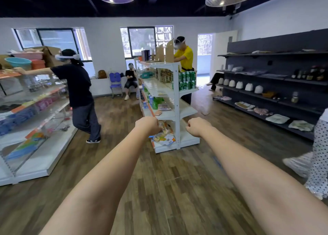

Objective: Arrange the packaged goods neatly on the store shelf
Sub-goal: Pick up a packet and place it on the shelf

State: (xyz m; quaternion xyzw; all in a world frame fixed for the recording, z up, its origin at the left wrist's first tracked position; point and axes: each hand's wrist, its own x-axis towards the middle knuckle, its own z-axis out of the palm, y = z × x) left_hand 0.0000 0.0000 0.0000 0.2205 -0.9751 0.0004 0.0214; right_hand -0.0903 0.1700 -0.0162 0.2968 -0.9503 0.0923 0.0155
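Both my arms stretch forward toward a white store shelf (176, 100) in the middle of the room. My left hand (147, 126) is a closed fist in front of the bottom tier, where several snack packages (164, 137) lie in a loose pile. My right hand (196, 128) is also a closed fist, to the right of the shelf's end post, with nothing visible in it. Whether the left hand touches a package is hidden by the fist. Green cans (186, 80) and green bottles (155, 102) stand on upper tiers.
A person in black (78, 93) reaches onto a white shelf unit (35, 128) at left. A person in yellow (184, 57) stands behind the central shelf. Dark wall shelving (275, 93) runs along the right, and a polka-dot-clad person (319, 155) stands at the right edge. The floor is wood.
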